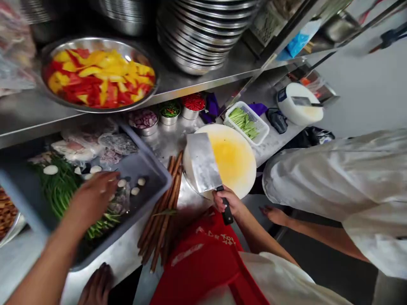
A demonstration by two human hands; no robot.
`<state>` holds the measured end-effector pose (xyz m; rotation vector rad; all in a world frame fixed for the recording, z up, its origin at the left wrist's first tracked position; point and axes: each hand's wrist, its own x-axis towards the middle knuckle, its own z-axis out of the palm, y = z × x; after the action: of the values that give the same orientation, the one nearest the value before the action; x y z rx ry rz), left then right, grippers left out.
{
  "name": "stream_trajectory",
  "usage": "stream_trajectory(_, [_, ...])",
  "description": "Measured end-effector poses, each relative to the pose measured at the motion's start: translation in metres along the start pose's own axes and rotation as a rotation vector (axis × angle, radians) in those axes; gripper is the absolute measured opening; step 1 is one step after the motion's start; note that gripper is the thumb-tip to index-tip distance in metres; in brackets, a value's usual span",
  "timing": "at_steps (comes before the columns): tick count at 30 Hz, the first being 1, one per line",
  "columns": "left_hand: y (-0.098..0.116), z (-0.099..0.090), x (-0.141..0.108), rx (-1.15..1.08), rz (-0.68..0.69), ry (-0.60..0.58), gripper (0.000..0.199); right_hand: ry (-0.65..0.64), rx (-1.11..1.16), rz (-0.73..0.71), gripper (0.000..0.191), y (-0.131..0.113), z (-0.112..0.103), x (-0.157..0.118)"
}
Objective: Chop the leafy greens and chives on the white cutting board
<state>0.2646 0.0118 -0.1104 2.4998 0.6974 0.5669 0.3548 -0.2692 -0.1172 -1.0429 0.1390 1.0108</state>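
My right hand (227, 200) is closed round the black handle of a cleaver (203, 163). Its broad blade lies over the left part of a round cutting board (237, 159) with a yellow-stained middle. Over a grey tray (149, 159), my left hand (93, 197) is blurred, and whether it grips anything is hidden. Beneath and beside it are long green stalks (59, 186), several small white pieces (135, 191) and plastic-wrapped packs (76, 148). Long brown sticks (162, 212) lie between the tray and the board.
On the shelf stand a bowl of cut red and yellow peppers (101, 78) and stacked metal bowls (206, 34). Small tubs (169, 113) and a white basket of green slices (244, 120) sit behind the board. A co-worker (318, 178) is at right; another person's hand (97, 284) shows bottom left.
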Motion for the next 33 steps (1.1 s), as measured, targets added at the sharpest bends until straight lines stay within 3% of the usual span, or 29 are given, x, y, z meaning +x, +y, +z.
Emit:
stream_trajectory(3, [0.049, 0.054, 0.026, -0.105, 0.130, -0.239, 0.050, 0.149, 0.012, -0.095, 0.034, -0.014, -0.066, -0.019])
stream_trajectory(6, [0.098, 0.109, 0.050, -0.166, 0.220, -0.472, 0.028, 0.243, -0.034, -0.128, 0.029, -0.023, -0.118, -0.037])
stream_trajectory(9, [0.141, 0.150, 0.058, -0.106, 0.152, -0.486, 0.025, 0.286, -0.109, -0.137, 0.024, -0.029, -0.150, -0.051])
stream_trajectory(13, [0.165, 0.167, 0.040, -0.078, 0.008, -0.438, 0.015, 0.327, -0.216, -0.202, 0.023, -0.035, -0.172, -0.055])
stream_trajectory(17, [0.161, 0.159, 0.009, -0.138, -0.113, -0.364, 0.016, 0.283, -0.320, -0.215, 0.028, -0.043, -0.180, -0.040])
stream_trajectory(20, [0.148, 0.141, -0.019, -0.217, -0.202, -0.257, 0.018, 0.206, -0.456, -0.227, 0.025, -0.048, -0.179, -0.034])
stream_trajectory(23, [0.120, 0.106, -0.039, -0.285, -0.371, -0.055, 0.016, 0.154, -0.648, -0.261, 0.020, -0.052, -0.177, -0.030])
stream_trajectory(27, [0.070, 0.045, -0.056, -0.352, -0.588, 0.251, 0.010, 0.157, -0.964, -0.363, 0.053, -0.049, -0.171, -0.015])
stream_trajectory(29, [0.051, 0.018, -0.060, -0.417, -0.643, 0.360, 0.011, 0.158, -1.147, -0.437, 0.059, -0.044, -0.164, -0.004])
stream_trajectory(33, [0.026, -0.009, -0.050, -0.639, -0.684, 0.563, 0.016, 0.170, -1.433, -0.481, 0.059, -0.032, -0.144, 0.020])
